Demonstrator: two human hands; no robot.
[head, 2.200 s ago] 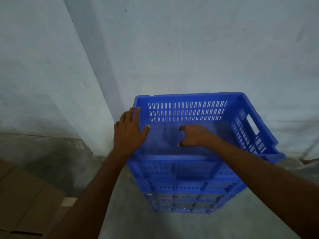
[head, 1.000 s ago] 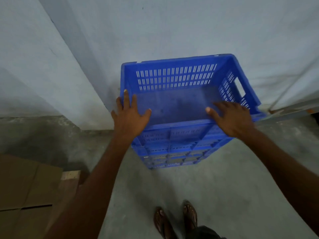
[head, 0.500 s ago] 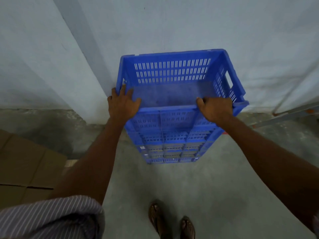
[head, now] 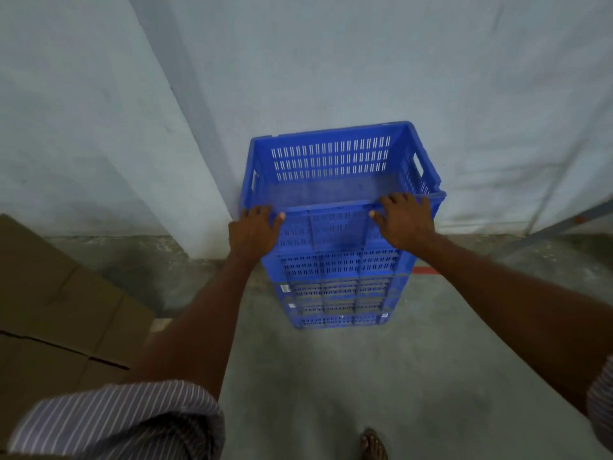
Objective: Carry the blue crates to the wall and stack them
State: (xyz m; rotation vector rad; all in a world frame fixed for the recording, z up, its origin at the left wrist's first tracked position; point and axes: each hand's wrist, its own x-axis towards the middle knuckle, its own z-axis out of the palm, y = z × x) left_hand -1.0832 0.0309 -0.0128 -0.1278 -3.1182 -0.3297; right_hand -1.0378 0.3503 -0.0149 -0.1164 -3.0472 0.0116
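Observation:
A stack of several blue slatted crates [head: 338, 293] stands on the concrete floor against the pale wall [head: 365, 61]. The top blue crate [head: 331, 161] is empty and sits level on the stack. My left hand [head: 253, 230] grips its near left corner, fingers over the rim. On the near rim by the right corner, my right hand [head: 406, 222] holds on with its fingers curled over the edge. Both arms are stretched out forward.
A protruding wall section [head: 83, 127] stands just left of the stack. Brown cardboard boxes [head: 49, 310] lie on the floor at the left. A thin metal bar [head: 570, 224] slants at the right, and a red floor mark [head: 423, 270] shows beside the stack. My sandalled foot [head: 373, 444] is at the bottom edge.
My right hand came out of the top crate and both hands settled on its near rim. The view has drawn back from the stack, which stays by the wall.

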